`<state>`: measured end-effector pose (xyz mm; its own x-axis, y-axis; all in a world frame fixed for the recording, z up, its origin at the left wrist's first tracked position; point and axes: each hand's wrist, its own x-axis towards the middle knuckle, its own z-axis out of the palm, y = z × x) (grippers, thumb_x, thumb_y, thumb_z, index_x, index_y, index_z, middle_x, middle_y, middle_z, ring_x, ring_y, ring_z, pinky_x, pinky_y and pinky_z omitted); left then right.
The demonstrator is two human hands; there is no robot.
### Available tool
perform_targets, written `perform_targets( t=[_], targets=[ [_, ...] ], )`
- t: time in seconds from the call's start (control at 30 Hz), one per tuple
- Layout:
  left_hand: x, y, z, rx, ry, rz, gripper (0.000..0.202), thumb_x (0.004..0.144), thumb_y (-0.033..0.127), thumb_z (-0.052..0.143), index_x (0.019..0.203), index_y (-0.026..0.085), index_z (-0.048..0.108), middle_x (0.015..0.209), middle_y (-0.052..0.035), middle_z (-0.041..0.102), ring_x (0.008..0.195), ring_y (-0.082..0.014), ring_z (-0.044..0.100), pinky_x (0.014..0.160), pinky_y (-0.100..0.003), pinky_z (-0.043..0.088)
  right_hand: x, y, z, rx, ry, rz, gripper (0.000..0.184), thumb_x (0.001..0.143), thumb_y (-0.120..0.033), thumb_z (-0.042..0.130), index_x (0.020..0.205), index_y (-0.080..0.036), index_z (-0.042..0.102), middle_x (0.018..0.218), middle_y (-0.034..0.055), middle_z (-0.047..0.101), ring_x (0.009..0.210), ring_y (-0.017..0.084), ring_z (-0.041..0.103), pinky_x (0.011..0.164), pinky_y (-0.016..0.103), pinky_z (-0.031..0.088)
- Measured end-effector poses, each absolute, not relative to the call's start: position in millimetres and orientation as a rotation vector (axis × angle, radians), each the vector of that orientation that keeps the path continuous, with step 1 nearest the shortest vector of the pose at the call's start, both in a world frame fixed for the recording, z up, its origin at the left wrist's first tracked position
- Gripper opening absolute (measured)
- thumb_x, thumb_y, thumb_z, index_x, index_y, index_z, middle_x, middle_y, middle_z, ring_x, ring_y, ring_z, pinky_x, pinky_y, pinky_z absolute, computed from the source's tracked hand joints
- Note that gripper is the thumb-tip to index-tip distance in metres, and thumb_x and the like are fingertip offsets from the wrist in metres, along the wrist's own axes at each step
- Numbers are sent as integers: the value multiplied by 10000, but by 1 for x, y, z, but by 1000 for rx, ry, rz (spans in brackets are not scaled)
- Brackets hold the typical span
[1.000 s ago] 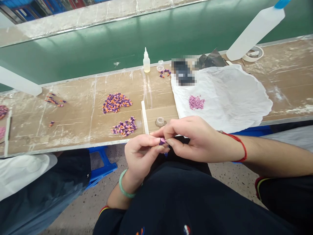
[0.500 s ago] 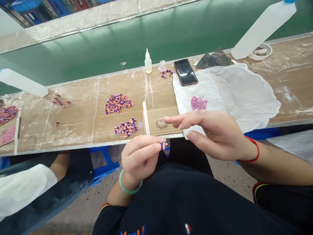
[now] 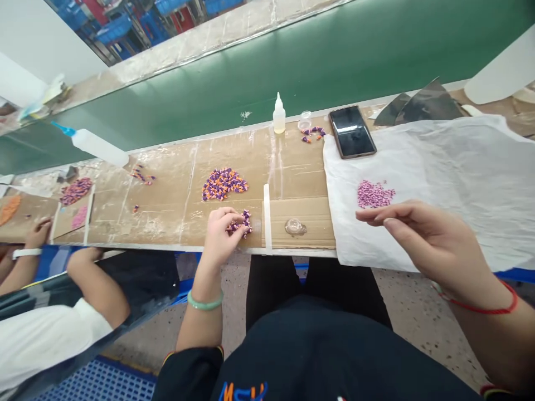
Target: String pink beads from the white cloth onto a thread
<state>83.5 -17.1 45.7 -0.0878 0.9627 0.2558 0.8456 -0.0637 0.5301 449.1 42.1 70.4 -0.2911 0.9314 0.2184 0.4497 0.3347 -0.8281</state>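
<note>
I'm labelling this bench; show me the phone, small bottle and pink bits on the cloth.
Phone [image 3: 353,132]: head view, middle of its screen.
Small bottle [image 3: 279,119]: head view, middle of its body.
Pink bits [image 3: 373,195]: head view, middle of the pile.

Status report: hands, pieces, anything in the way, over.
Left hand open at nearer purple pile. Right hand beside tiny pink pieces on white sheet. Smartphone farther back, touching neither hand.

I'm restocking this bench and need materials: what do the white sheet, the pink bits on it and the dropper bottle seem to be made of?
White sheet: probably thin cloth or soft paper, matte, judging by its soft wrinkles.
Pink bits: perhaps clay or plastic; too small to settle material or finish.
Dropper bottle: likely plastic, with a translucent, milky look.
</note>
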Motion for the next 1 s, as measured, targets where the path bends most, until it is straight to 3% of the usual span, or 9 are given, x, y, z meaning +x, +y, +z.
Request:
perform_targets(
  t=[0.23, 0.33, 0.63, 0.7, 0.83, 1.0],
  targets=[
    [31, 31, 37, 1560, 2459, 781, 62, 770, 227, 661, 812, 184, 680, 843, -39, 687, 790, -209, 611, 810, -350, 496, 459, 43, 62, -1427, -1678, 952, 241, 853, -467, 577, 841, -266, 709, 958, 72, 784, 910, 332, 746, 809, 581, 583],
    [28, 43, 32, 1605, 2443, 740, 76, 709, 200, 708, 762, 187, 655, 857, -45, 674, 852, -231, 624, 858, -368, 491, 463, 42, 60, -1447, -1626, 963, 231, 831, -466, 588, 822, -266, 705, 938, 71, 783, 905, 332, 745, 826, 592, 582],
    [35, 50, 31, 1648, 2383, 816, 67, 738, 177, 659, 712, 200, 602, 866, -73, 673, 959, -272, 648, 954, -438, 490, 467, 38, 52, -1451, -1588, 968, 247, 837, -461, 589, 853, -260, 732, 939, 70, 780, 898, 323, 745, 829, 581, 582],
    [38, 44, 36, 1617, 2364, 884, 39, 780, 224, 636, 784, 193, 613, 863, -65, 686, 884, -243, 674, 870, -404, 533, 468, 38, 52, -1447, -1580, 947, 247, 838, -458, 592, 847, -255, 732, 927, 74, 778, 880, 318, 743, 813, 571, 586],
    [55, 29, 45, 1391, 2005, 1215, 201, 758, 336, 710, 844, 181, 616, 739, -17, 684, 649, -171, 681, 579, -267, 524, 471, 38, 50, -1418, -1524, 958, 222, 855, -427, 607, 851, -234, 715, 940, 84, 777, 875, 286, 741, 823, 524, 608],
    [91, 16, 59, 1291, 1585, 1420, 251, 683, 288, 823, 814, 182, 637, 719, 12, 674, 565, -105, 646, 513, -195, 508, 474, 37, 47, -1351, -1492, 965, 189, 878, -377, 610, 864, -215, 708, 922, 81, 777, 874, 251, 748, 825, 448, 638]
  ],
)
